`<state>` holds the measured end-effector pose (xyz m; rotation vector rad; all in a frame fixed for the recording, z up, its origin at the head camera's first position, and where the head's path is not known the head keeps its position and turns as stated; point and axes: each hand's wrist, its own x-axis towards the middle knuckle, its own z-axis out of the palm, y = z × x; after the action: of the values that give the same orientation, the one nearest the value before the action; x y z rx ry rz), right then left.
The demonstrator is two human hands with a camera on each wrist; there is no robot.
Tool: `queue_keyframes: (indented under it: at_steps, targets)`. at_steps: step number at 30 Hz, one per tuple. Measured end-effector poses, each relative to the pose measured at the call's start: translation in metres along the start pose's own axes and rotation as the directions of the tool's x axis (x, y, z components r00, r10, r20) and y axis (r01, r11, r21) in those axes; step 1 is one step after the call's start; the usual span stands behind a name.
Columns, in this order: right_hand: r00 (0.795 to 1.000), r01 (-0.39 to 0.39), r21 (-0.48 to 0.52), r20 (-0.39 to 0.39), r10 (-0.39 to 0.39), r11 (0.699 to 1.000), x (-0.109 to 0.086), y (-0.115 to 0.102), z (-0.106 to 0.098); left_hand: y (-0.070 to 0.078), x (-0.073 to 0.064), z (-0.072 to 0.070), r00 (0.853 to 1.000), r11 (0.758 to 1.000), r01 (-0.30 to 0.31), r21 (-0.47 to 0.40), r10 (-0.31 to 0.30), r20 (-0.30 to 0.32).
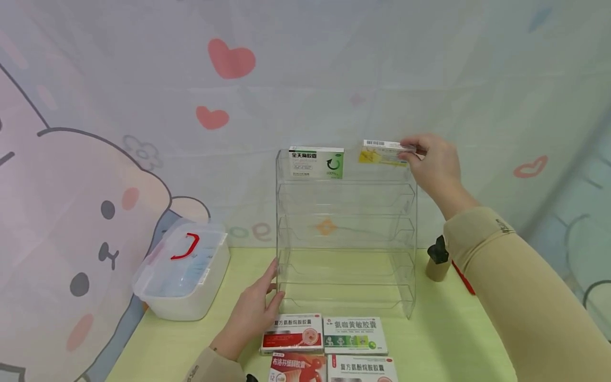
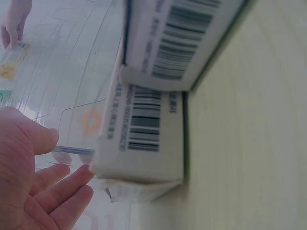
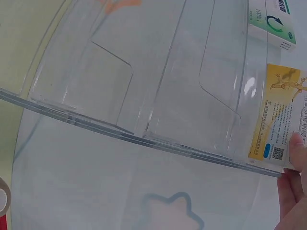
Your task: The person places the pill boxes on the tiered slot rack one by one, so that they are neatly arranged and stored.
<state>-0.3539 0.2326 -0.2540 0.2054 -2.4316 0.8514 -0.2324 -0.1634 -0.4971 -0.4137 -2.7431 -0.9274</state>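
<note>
A clear acrylic tiered rack (image 1: 346, 297) stands upright on the table. My left hand (image 1: 248, 319) holds the lower left side panel of it; in the left wrist view, thumb and fingers lie on either side of the panel's edge. At the top right, my right hand (image 1: 436, 164) pinches the right end of a yellow-and-white medicine box (image 1: 382, 154), its barcoded narrow side facing up. The right wrist view shows that box's printed face (image 3: 276, 117) behind the clear plastic; whether it rests on the tier, I cannot tell. A green-and-white medicine box (image 1: 316, 164) stands in the top tier's left part.
Several medicine boxes, among them a red-and-white one (image 1: 292, 335) and a green-and-white one (image 1: 355, 337), lie before the rack. A white lidded bin (image 1: 188, 270) with a red handle stands left. Right of the rack are a tan roll (image 1: 436, 269) and a red object (image 1: 463, 278).
</note>
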Motion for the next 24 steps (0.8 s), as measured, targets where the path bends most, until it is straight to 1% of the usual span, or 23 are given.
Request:
queue_keyframes:
  at_steps: [2, 7, 16, 24]
  targets:
    - [1.0, 0.007, 0.005, 0.008, -0.007, 1.0, -0.001, 0.0, 0.001, -0.001, 0.0, 0.0, 1.0, 1.0, 0.001, 0.006, -0.001, -0.002]
    - [0.999, -0.008, 0.022, 0.038, 0.007, 1.0, -0.001, 0.001, 0.005, -0.003, 0.0, -0.001, 1.0, 1.0, 0.008, 0.01, -0.008, 0.001]
    - [0.999, 0.002, 0.001, 0.05, -0.002, 1.0, -0.005, 0.005, 0.012, -0.003, -0.001, 0.0, 1.0, 1.0, -0.006, -0.005, 0.006, -0.002]
    - [0.998, -0.005, -0.033, 0.065, 0.007, 0.999, -0.007, 0.007, 0.015, -0.002, -0.001, 0.001, 1.0, 1.0, -0.015, -0.005, 0.015, -0.007]
